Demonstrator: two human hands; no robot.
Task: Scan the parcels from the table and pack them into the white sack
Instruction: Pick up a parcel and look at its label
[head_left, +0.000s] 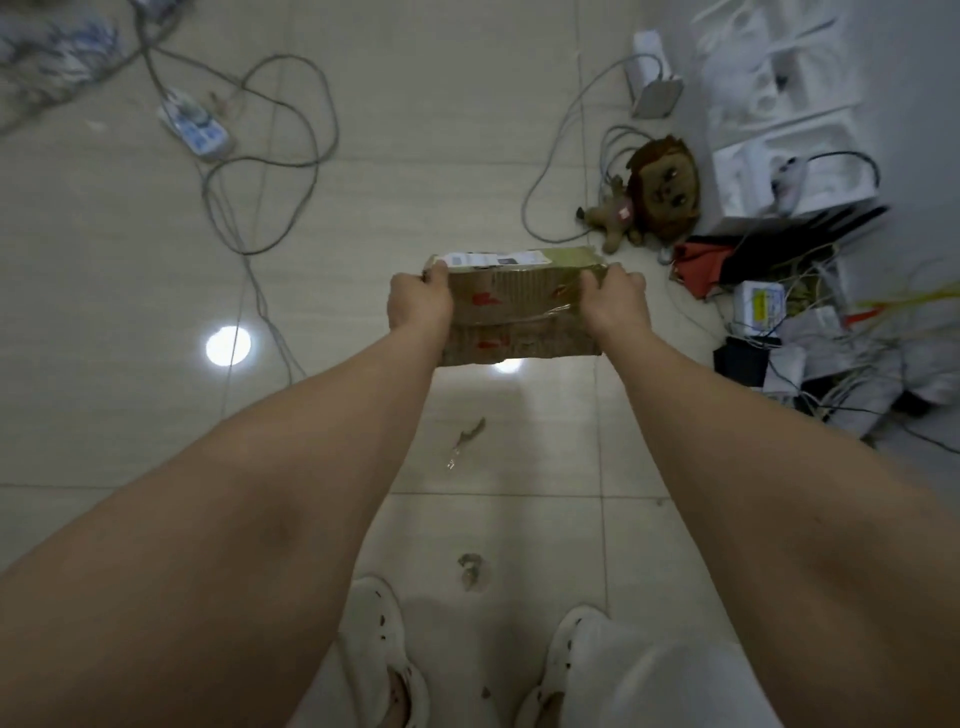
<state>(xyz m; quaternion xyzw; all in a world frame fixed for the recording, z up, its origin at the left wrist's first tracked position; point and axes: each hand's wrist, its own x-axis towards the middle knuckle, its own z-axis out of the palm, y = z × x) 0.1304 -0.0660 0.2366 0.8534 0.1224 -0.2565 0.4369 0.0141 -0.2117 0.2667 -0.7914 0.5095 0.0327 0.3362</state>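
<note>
A pale tiled floor (441, 130) fills the view, glossy enough to mirror a round ceiling light. Two bare forearms reach forward and down from the lower corners, nearly straight and drawing closer together toward the wrists. Along the right edge lies a heap of clutter (810, 332) of white foam packing, small boxes, a red bag and tangled wires. Grey cables (291, 104) loop across the floor on the left.

The cardboard parcel (514, 306) is held in the air between the hands, out in front of the person and above the floor. It is a brown box with red printing and clear tape across its near face. The left hand (418, 304) grips the left end, fingers curled over the top corner. The right hand (618, 301) grips the right end the same way, so the box is clamped from both sides.

Beyond the parcel's right end a brown plush doll (654, 192) lies on the floor, beside the clutter. A white power strip (195, 122) sits far left among the cables. Two white clogs (379, 654) show at the bottom edge. A white shipping label (493, 259) lies on the parcel's top face, and a small scrap (467, 436) rests on the tiles between the arms.
</note>
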